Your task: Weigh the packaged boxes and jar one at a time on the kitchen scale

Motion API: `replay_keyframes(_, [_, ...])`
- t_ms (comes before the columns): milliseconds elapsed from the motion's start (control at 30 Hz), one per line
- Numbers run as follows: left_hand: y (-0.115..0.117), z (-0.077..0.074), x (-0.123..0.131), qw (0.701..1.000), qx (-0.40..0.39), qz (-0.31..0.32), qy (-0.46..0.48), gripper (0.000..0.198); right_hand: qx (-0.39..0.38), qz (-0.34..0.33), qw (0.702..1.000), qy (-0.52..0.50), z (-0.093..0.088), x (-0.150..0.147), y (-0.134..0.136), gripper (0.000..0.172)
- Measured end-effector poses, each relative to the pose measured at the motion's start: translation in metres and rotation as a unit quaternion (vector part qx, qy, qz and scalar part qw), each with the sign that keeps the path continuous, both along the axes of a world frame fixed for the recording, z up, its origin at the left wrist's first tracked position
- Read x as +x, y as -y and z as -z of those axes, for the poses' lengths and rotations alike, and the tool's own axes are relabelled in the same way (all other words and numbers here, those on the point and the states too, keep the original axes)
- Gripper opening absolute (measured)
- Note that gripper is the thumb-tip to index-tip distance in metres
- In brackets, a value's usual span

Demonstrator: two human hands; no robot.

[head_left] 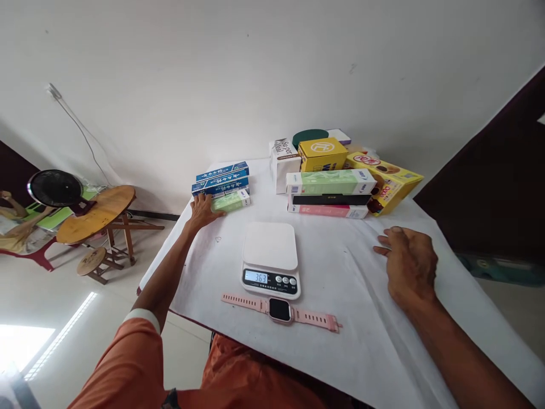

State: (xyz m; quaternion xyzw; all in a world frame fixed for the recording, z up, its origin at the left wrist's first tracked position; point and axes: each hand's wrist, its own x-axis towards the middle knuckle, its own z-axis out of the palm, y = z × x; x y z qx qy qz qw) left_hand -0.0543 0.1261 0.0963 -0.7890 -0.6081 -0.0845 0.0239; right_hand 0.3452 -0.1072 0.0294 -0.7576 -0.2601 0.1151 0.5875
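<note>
My left hand [203, 209] reaches out to the far left of the white-covered table [340, 267], its fingers against the near end of a pale green box [232, 201]. That box lies in front of two blue boxes [221, 177]. My right hand [409, 264] rests palm down on the cloth at the right, fingers loosely curled, holding nothing. Between my hands stands a white kitchen scale [271, 258] with an empty platform and a lit display. A pink smartwatch [280, 310] lies flat in front of the scale.
At the back right, stacked boxes: green [330, 182], black and pink long boxes, a yellow box [322, 153], a white carton [283, 162] and a yellow biscuit box [389, 182]. To the left on the floor stand a round wooden table [96, 211], a stool and a fan [55, 188].
</note>
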Motion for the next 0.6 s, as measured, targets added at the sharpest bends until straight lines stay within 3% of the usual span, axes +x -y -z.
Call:
replay_keyframes(100, [0.002, -0.003, 0.002, 1.0, -0.012, 0.009, -0.003, 0.072, -0.029, -0.022, 0.999, -0.03, -0.008, -0.016, 0.009, 0.037])
replay_keyframes(267, [0.02, 0.002, 0.006, 0.998, -0.022, 0.036, 0.042, 0.051, -0.036, -0.057, 0.998, 0.011, -0.011, -0.019, 0.011, 0.042])
replay_keyframes(467, [0.061, 0.003, -0.017, 0.995, 0.018, 0.009, 0.097, 0.038, 0.004, -0.065, 0.997, 0.048, -0.006, -0.017, 0.008, 0.037])
replay_keyframes(600, [0.097, -0.014, -0.034, 0.983, 0.038, 0.069, 0.163, 0.042, 0.002, -0.061, 0.998, 0.032, -0.003, -0.015, 0.007, 0.036])
